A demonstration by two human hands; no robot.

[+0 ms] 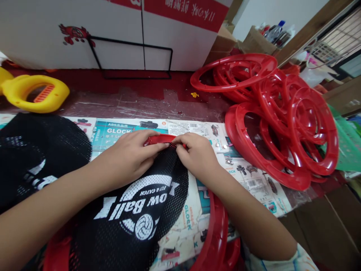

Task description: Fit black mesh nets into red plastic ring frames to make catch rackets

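Observation:
A black mesh net [158, 195] with white ball lettering lies in front of me, its far edge drawn up to a red plastic ring [160, 139]. My left hand [135, 154] pinches the net's edge against that ring, thumb and fingers closed. Close beside it, my right hand [194, 154] grips the same edge between thumb and forefinger. Much of the ring is hidden under the net and my arms; its right side shows below my right forearm. More black mesh [64, 139] lies to the left of my left forearm.
Several red rings [313, 162] are heaped at the right. A yellow plastic handle [56, 103] lies at the far left. Behind stands a white and red carton [118, 22] with a black wire frame [132, 44] before it. Printed card sheets [194, 130] cover the table.

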